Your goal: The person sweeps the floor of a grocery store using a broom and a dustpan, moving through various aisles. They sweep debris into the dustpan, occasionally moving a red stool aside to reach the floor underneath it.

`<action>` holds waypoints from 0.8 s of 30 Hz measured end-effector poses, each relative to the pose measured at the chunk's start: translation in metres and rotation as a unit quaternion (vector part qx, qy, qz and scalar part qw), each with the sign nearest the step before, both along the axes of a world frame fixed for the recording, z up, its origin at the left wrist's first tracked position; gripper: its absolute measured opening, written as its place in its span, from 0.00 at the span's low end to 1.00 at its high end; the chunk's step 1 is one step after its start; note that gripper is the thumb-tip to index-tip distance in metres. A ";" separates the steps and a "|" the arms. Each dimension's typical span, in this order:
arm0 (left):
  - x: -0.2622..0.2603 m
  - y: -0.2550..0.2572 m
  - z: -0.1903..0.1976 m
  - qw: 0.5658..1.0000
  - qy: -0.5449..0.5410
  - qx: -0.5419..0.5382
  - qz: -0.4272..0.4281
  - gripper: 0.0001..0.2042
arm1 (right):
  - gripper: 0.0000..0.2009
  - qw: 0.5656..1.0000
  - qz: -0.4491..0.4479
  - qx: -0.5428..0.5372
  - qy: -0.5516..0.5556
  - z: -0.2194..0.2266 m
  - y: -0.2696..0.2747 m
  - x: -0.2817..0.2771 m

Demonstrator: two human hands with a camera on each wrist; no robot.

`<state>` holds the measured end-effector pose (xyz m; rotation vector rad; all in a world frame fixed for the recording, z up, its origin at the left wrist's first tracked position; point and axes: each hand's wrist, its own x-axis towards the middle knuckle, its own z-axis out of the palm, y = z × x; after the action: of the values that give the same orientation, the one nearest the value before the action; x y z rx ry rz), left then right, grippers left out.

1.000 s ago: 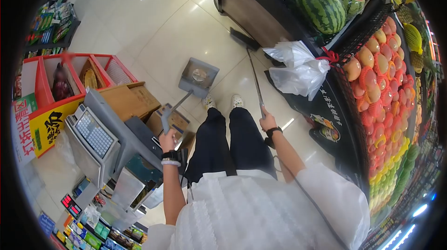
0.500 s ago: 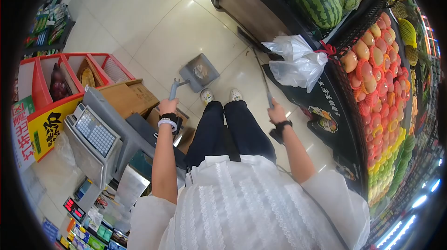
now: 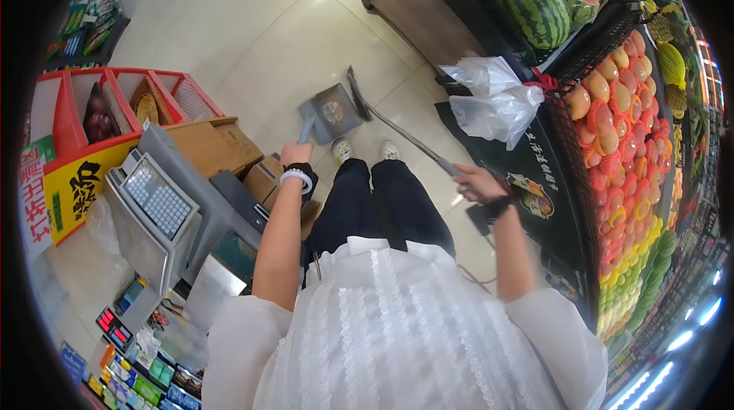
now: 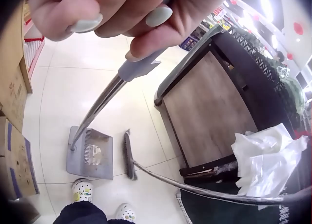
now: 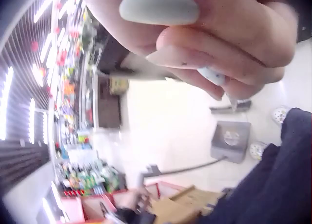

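Note:
My left hand [image 3: 296, 155] grips the grey handle of a long-handled dustpan [image 3: 333, 113], its fingers curled round the shaft in the left wrist view. The grey pan rests on the tiled floor in front of the shoes, with some pale debris [image 4: 92, 155] in it. My right hand [image 3: 480, 183] holds the broom handle [image 3: 417, 146], which slants across to the dark broom head [image 3: 356, 95]. In the head view the bristles stand right at the pan's right edge; in the left wrist view a strip of floor shows between broom head [image 4: 128, 155] and pan.
On the right, a black fruit stand carries a watermelon [image 3: 533, 11] and wrapped peaches [image 3: 612, 127]; a white plastic bag [image 3: 497, 104] hangs from its corner. A weighing scale [image 3: 159, 204], cardboard boxes [image 3: 210, 146] and red-edged bins [image 3: 92, 108] stand on the left.
The broom head has swung left from beside the fruit stand to the dustpan. My right hand has moved right and toward the body. My left hand has risen forward on the dustpan side.

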<state>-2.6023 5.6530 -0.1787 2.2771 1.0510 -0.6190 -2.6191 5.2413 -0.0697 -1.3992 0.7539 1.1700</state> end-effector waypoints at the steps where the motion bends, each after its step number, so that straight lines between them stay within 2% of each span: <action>1: 0.000 0.002 -0.002 1.000 0.001 -0.003 0.005 0.18 | 0.28 0.998 -0.031 0.043 0.022 0.018 -0.011 0.004; 2: -0.001 0.004 -0.003 1.000 0.002 0.000 0.008 0.18 | 0.27 0.999 -0.019 0.040 0.016 0.031 -0.013 0.005; 3: 0.000 0.005 -0.004 1.000 -0.002 -0.009 0.005 0.18 | 0.27 1.000 0.022 -0.008 -0.013 0.038 -0.009 0.002; 4: -0.001 0.005 -0.005 1.000 -0.005 -0.018 0.001 0.18 | 0.27 0.996 0.062 -0.056 -0.041 0.042 -0.005 -0.001; 5: -0.001 0.004 -0.007 1.000 -0.011 -0.013 0.006 0.17 | 0.27 0.996 0.066 -0.055 -0.041 0.036 0.000 -0.002; 7: -0.001 0.003 -0.008 1.000 -0.009 -0.007 0.004 0.17 | 0.28 0.983 0.106 -0.099 -0.114 0.014 0.014 -0.008; 10: 0.000 0.002 -0.006 1.000 -0.003 -0.004 0.004 0.17 | 0.31 0.950 0.183 -0.197 -0.162 -0.021 0.062 -0.009; 11: 0.000 0.001 -0.006 1.000 -0.003 -0.005 0.006 0.17 | 0.31 0.953 0.176 -0.189 -0.157 -0.056 0.068 -0.020; 13: 0.001 0.002 -0.005 1.000 -0.004 -0.003 0.009 0.17 | 0.31 0.968 0.171 -0.139 -0.117 -0.065 0.092 -0.035; 15: 0.000 0.001 -0.005 1.000 0.002 0.012 0.006 0.17 | 0.31 0.972 0.178 -0.127 -0.091 -0.061 0.096 -0.045; 17: -0.004 0.003 -0.009 1.000 -0.003 0.013 0.000 0.17 | 0.28 0.996 0.077 -0.028 -0.040 -0.046 0.078 -0.044; 18: -0.005 0.006 -0.011 1.000 -0.011 0.015 -0.008 0.17 | 0.27 0.999 -0.007 0.039 0.016 -0.032 0.062 -0.035; 20: -0.014 0.018 -0.022 0.999 -0.011 0.027 -0.015 0.17 | 0.27 0.984 -0.101 0.128 0.077 0.001 0.038 -0.022; 21: -0.017 0.025 -0.024 0.999 -0.010 0.039 -0.024 0.17 | 0.27 0.984 -0.095 0.128 0.076 0.016 0.041 -0.019; 23: -0.028 0.035 -0.020 0.999 -0.011 0.044 -0.002 0.17 | 0.27 0.999 0.011 0.031 0.007 0.040 0.050 -0.018; 24: -0.036 0.040 -0.017 0.999 -0.008 0.049 0.015 0.17 | 0.27 0.999 0.016 0.032 0.006 0.046 0.061 -0.016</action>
<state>-2.6386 5.6934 -0.1957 2.3419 1.1272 -0.5473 -2.6350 5.3019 -0.0232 -1.3563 0.6998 1.2180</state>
